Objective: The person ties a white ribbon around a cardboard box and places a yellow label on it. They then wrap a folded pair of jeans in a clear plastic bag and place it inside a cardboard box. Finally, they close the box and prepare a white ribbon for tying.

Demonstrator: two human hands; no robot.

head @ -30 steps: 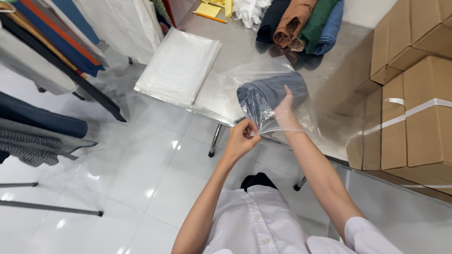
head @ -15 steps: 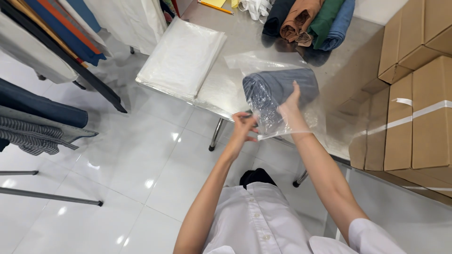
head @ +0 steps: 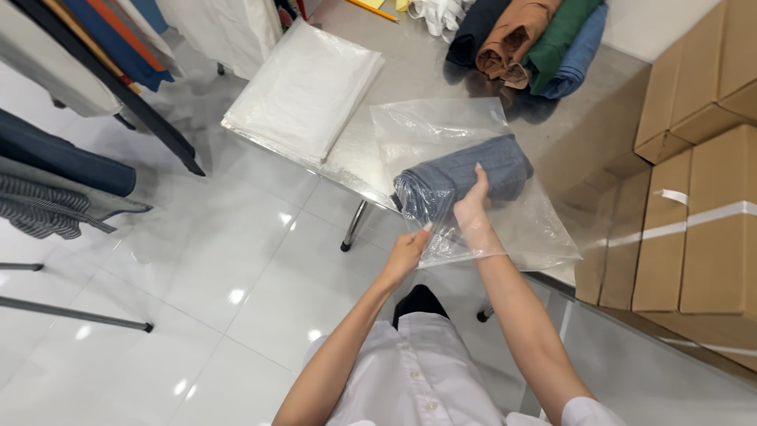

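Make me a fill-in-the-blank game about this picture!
1. The right hand is inside a clear plastic ____.
2. The rolled cloth in there is coloured ____.
3. The left hand pinches the bag's ____.
4. The stack of flat bags lies on a metal ____.

Missing words: bag; grey; edge; table

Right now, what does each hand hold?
Left hand: closed, pinching the clear plastic bag.
Right hand: inside the bag, gripping the folded grey garment.

Glossy white tiled floor [head: 197,260], steel table [head: 418,71]
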